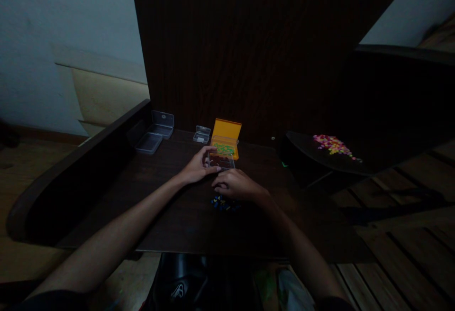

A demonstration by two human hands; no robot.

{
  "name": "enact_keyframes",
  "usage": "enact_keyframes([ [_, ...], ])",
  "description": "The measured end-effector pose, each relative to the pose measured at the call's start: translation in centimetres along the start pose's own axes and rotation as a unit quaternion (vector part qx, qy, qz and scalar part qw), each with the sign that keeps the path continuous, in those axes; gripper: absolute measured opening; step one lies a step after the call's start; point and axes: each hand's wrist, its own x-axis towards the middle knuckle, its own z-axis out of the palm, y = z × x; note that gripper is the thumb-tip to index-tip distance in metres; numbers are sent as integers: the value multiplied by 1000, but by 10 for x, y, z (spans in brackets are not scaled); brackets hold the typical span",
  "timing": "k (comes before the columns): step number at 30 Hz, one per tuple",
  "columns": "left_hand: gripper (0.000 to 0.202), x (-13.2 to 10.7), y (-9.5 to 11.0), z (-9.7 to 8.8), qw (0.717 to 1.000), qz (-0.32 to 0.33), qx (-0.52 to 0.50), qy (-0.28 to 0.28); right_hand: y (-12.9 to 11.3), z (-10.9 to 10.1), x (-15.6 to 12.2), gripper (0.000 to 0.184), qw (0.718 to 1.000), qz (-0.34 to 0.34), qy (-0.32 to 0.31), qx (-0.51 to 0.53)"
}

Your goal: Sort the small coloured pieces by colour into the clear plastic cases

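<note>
My left hand [197,166] rests on the dark table [159,206], fingers curled against the left side of a small clear plastic box [222,160]. My right hand [236,185] lies just in front of that box with its fingers curled under, close to a little heap of blue and yellow beads [223,204]. What the right fingers pinch, if anything, is hidden. Behind the clear box stands an open orange box [226,136] with green and yellow beads inside.
Two open clear cases [156,131] sit at the table's far left, and a smaller clear case [202,134] lies beside the orange box. A dark round tray [305,152] at right carries a heap of pink and yellow beads [333,145]. Wooden floor lies on both sides.
</note>
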Motion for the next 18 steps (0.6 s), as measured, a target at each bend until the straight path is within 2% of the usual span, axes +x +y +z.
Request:
enact_keyframes([
  [3,66,0,-1,-2,1000,1,17,9,0,9,4,21,1000,12,-16,-14],
  [9,66,1,-1,-2,1000,4,16,22,8,24,9,22,999,-5,5,-36],
  [18,66,1,2,-1,999,10,31,26,3,26,13,23,1000,-15,-6,-22],
])
